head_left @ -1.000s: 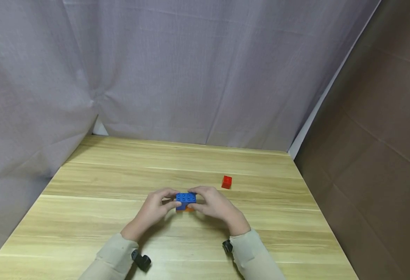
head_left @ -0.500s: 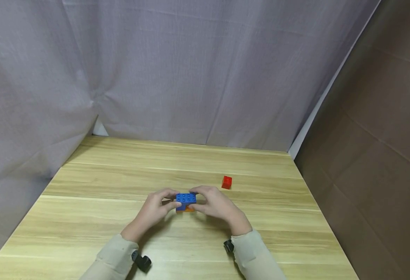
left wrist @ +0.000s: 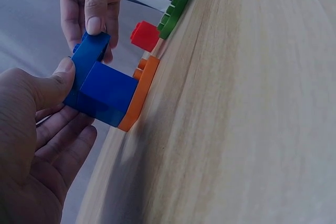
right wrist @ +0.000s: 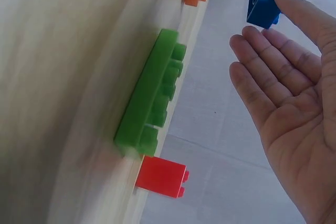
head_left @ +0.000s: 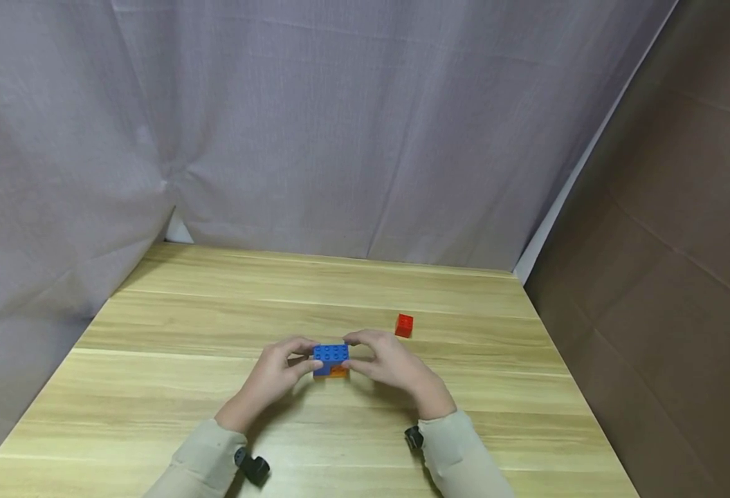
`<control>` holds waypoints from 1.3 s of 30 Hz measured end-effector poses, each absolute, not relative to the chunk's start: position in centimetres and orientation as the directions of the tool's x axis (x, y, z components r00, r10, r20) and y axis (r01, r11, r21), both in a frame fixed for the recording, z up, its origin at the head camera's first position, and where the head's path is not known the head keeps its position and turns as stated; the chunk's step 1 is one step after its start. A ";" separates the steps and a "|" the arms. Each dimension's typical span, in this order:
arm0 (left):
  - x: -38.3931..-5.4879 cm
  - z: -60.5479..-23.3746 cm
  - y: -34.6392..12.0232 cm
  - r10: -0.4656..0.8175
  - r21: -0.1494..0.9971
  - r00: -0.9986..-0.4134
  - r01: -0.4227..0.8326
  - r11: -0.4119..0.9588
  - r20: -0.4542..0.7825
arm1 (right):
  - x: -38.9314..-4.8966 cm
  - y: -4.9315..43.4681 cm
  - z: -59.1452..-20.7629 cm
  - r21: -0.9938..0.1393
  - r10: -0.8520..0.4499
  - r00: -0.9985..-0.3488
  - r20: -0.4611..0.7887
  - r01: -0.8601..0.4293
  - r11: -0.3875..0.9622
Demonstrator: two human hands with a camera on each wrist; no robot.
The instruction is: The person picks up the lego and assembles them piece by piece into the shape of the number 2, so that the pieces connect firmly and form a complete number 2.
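Note:
A long blue brick [head_left: 331,352] with studs up lies across the top of a small stack. Under its left part, a second blue brick [left wrist: 109,86] sits on an orange brick [left wrist: 142,94], and the long one's right end overhangs the orange studs. My left hand [head_left: 279,366] grips the stack's left end between thumb and fingers. My right hand [head_left: 388,360] pinches the long brick's right end with thumb and index finger; its other fingers [right wrist: 262,72] are extended in the right wrist view.
Beyond my right hand, a red brick [head_left: 405,325] stands on the wooden table [head_left: 227,304]. A green brick [right wrist: 147,95] lies between the stack and the red one in the wrist views; the head view does not show it. Grey curtains [head_left: 315,138] enclose the table.
My right hand has slid slightly right along the long blue brick, uncovering more of its right end and the orange brick. The left hand and stack have stayed put.

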State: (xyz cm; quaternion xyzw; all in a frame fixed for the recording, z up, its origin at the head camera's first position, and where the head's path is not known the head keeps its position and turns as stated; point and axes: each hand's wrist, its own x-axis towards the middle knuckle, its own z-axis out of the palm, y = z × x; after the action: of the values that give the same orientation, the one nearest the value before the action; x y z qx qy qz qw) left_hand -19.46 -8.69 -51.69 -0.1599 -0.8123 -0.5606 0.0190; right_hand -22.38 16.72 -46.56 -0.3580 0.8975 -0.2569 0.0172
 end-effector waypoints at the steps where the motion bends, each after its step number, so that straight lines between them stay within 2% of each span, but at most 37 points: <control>1: -19.5 -51.7 -8.7 0.237 0.905 -0.949 0.278 0.323 0.207 | -22.4 16.8 -46.5 -0.475 -0.653 -0.740 0.162 -0.639 0.606; 6: -19.5 -51.8 -8.7 0.232 0.904 -0.951 0.274 0.328 0.204 | -22.6 17.6 -46.5 -0.485 -0.650 -0.724 0.229 -0.664 0.569; 12: -19.5 -51.8 -8.7 0.224 0.903 -0.954 0.268 0.337 0.200 | -23.5 19.3 -46.7 -0.516 -0.547 -0.796 0.260 -0.593 0.618; 20: -19.4 -51.7 -8.7 0.222 0.896 -0.954 0.271 0.350 0.202 | -25.3 21.6 -47.5 -0.459 -0.410 -0.848 0.335 -0.527 0.715; 25: -19.4 -51.6 -8.7 0.220 0.894 -0.955 0.271 0.357 0.201 | -25.9 22.5 -47.9 -0.450 -0.361 -0.871 0.333 -0.484 0.751; 39: -19.4 -51.8 -8.8 0.221 0.895 -0.954 0.271 0.353 0.202 | -27.0 23.4 -48.4 -0.422 -0.324 -0.895 0.305 -0.432 0.797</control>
State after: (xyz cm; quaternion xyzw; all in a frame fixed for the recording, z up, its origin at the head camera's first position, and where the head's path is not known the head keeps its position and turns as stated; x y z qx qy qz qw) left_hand -19.43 -8.84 -51.81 -0.1497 -0.8222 -0.5487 0.0229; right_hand -26.99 23.40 -48.45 -0.2009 0.9415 -0.2476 -0.1092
